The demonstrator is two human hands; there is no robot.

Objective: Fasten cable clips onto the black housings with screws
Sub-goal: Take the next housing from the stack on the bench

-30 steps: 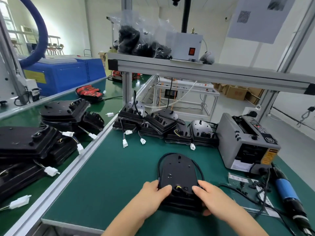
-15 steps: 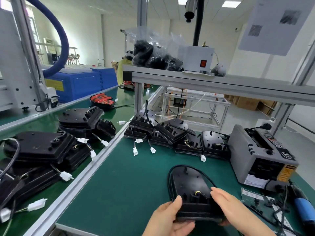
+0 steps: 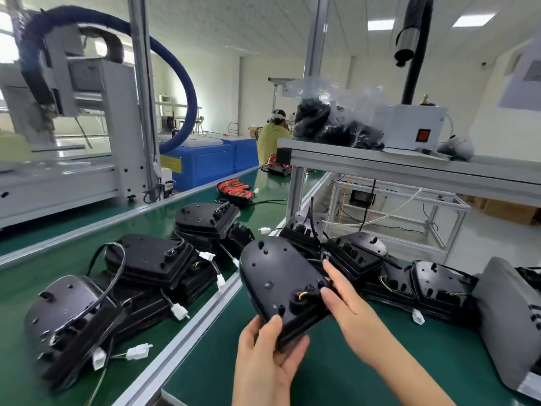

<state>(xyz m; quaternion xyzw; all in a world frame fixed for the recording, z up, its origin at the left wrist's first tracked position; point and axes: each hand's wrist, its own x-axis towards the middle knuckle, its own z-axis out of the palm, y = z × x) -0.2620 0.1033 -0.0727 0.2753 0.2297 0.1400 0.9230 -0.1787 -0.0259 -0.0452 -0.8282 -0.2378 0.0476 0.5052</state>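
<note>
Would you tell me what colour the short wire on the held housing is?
Yellow: the wire on the housing shows best in the head view.
</note>
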